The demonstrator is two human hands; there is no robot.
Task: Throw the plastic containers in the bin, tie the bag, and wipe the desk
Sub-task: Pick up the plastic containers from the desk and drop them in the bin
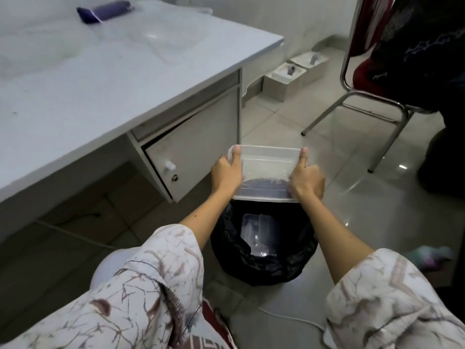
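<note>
hold | our left hand and right hand gripped the clear plastic container by its short ends, thumbs on the rim, to keep it level | place | above the bin, 12 o'clock side, likely for dropping onto containers inside | counter at 10 o'clock, unwiped

Both hands forward, fingers curled

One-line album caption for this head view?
Both hands hold a clear plastic container above a black-lined bin.
</note>
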